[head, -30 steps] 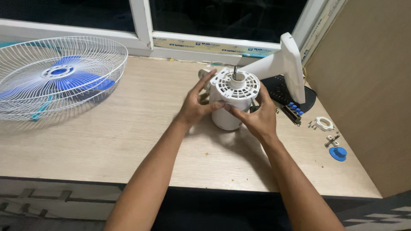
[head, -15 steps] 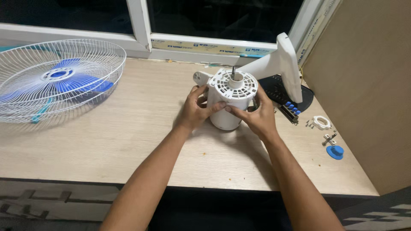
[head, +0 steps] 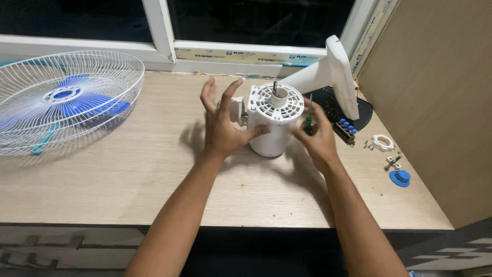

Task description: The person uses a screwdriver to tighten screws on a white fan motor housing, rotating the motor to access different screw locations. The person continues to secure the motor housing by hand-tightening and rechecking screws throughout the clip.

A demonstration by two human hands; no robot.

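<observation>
Head view: the white fan motor housing [head: 274, 123] stands on end near the back of the wooden worktop [head: 128, 179], its vented face and bare metal shaft [head: 274, 86] pointing up. The white neck and base [head: 328, 74] slant off behind it to the right.

Your left hand [head: 223, 125] lies against the housing's left side, thumb pressed to the shell, the other fingers spread and lifted clear; it steadies more than it clasps. Your right hand [head: 318, 136] is at the right side, fingers curled around a slim green-handled tool [head: 309, 120]; its tip is hidden, so I cannot tell what it touches.

Handling, as judged: a rigid plastic shell, smooth and likely slippery, with dense motor weight inside. With the base hanging off one side, it probably wants to tip. Hold it low on the cylinder walls with both palms. Avoid the vent ribs, which look thin, and the shaft.

Elsewhere: the wire guard with blue blades [head: 61, 100] lies far left. A blue cap [head: 400, 178], white ring [head: 382, 142] and small fasteners [head: 392, 162] lie loose at right.
</observation>
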